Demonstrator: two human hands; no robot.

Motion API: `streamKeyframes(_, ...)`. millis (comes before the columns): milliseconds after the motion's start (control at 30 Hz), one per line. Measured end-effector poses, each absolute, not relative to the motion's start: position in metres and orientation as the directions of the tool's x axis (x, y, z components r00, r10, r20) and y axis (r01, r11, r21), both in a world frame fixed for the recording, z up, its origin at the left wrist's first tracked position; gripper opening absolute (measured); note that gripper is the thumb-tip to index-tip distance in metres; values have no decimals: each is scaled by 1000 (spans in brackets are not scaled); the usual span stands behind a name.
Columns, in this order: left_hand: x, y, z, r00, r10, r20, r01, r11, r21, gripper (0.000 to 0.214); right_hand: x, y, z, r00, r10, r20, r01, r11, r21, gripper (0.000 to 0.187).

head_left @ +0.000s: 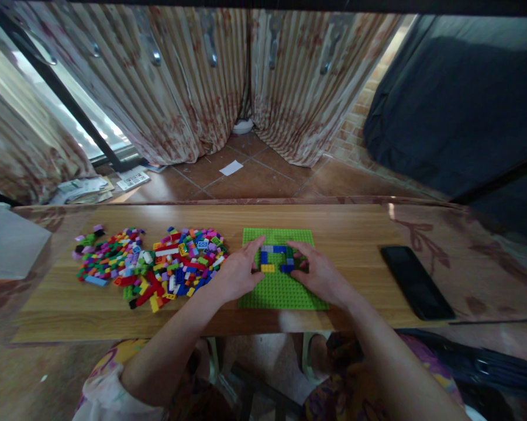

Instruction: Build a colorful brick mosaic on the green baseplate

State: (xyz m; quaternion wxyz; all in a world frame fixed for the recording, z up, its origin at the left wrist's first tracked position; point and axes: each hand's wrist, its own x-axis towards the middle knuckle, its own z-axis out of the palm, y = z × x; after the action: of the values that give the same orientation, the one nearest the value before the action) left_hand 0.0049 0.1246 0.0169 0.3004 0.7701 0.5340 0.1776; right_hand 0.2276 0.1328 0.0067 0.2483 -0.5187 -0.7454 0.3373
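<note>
Bricks (279, 249) in blue, grey, yellow and dark green sit on our green baseplate (285, 295) in the head view, far side of its middle, making a small outline. By our reading the build is at an early stage: the outline's far edge and both sides are laid, but on the near edge the yellow brick (267, 268) and the blue brick (286, 268) do not meet. Most of our loose bricks (184, 263) are unplaced, heaped to the left of the baseplate.

Our left hand (239, 273) spans the outline's left side over the baseplate, thumb and forefinger spread wide, with nothing we can see lifted between them. Our right hand (318, 273) comes in from the right of the baseplate with curled fingers at the outline's right side; we cannot make out whether they pinch a brick or only rest against it.

As for containers, the heaps lie directly on the table (355, 228). Far left of the baseplate is a translucent white object (15, 240), perhaps a bin, whose contents we cannot see. Right of the baseplate lies a black flat device (416, 282).
</note>
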Motion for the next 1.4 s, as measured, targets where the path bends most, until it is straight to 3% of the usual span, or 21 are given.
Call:
streamKeyframes(267, 6, 124, 21, 369, 926, -78, 742, -243, 625, 78, 227, 130, 6, -347, 936, 57, 596, 267, -757, 61)
streamKeyframes(833, 5, 123, 17, 363, 930, -52, 744, -256, 617, 78, 226, 132, 11, -335, 912, 236, 662, 406, -630, 42)
streamKeyframes(1167, 5, 123, 14, 379, 925, -11, 739, -296, 605, 78, 232, 130, 6, -385, 914, 131, 689, 379, -618, 63)
streamKeyframes(1400, 7, 121, 9, 355, 935, 21, 770, -305, 561, 76, 230, 130, 8, -403, 911, 88, 711, 372, -596, 65)
